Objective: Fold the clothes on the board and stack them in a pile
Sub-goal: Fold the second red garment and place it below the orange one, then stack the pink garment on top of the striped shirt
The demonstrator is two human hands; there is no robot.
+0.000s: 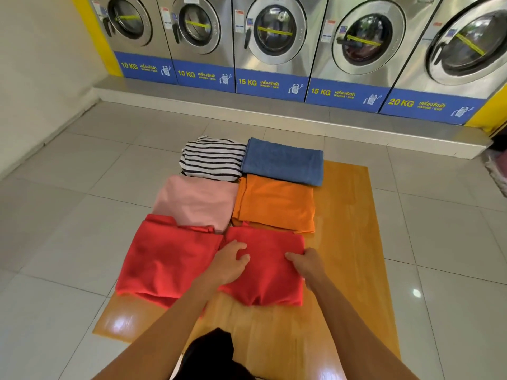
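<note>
A wooden board (pixel 348 242) lay on the tiled floor (pixel 68 215) w/ six folded pieces of clothing on it, in two columns of three. Far row: a striped top (pixel 212 159) at left, touching a blue cloth (pixel 282 161) at right. Middle row: a pink shirt (pixel 197 201) at left, an orange shirt (pixel 275 202) just beside it at right. Near row: a big red shirt (pixel 167 264) at left, hanging a bit over the board's left edge, and a smaller red folded shirt (pixel 270 272) at right — both hands were on that one. The left hand (pixel 229 263) rested on its left part, fingers curled down into the fabric w/ the thumb spread; whether it actually pinched the cloth, can't tell. The right hand (pixel 306 263) gripped the shirt's right edge, thumb on top of the cloth, fingers around the side. Right half of the board showed bare, glossy wood. A black piece of cloth (pixel 211 352) sat at the very near edge, approx. between the forearms — can't tell what it was. Along the far wall stood a row of washers (pixel 274 37) on a raised step, blue labels reading 10 KG, 15 KG, 20 KG.
</note>
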